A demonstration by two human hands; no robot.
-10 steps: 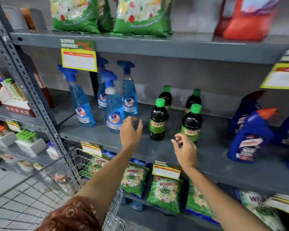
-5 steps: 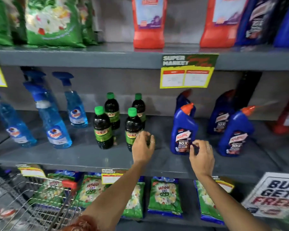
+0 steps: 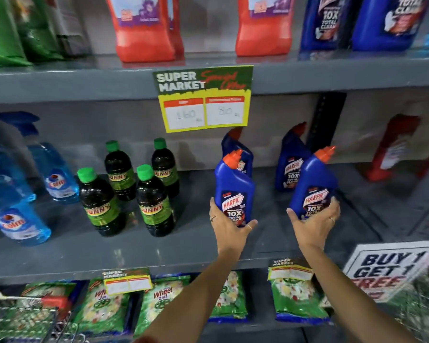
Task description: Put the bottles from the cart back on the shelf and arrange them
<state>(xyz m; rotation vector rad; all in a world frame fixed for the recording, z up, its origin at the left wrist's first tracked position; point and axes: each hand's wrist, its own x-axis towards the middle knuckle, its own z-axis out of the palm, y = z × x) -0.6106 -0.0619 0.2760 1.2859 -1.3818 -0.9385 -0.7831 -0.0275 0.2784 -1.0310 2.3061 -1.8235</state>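
On the grey middle shelf stand several blue Harpic bottles with orange caps. My left hand grips the base of the front left Harpic bottle. My right hand grips the base of the front right Harpic bottle, which leans to the right. Two more Harpic bottles stand behind them. To the left are several dark bottles with green caps and blue spray bottles.
A yellow and green price tag hangs from the upper shelf, which carries red and blue bottles. Green detergent packs fill the lower shelf. The wire cart is at the bottom left. A "buy 1 get 1 free" sign is at the right.
The view has swung right along the shelf. Both hands moved from the green-capped bottles to the Harpic bottles and closed on the two front ones.
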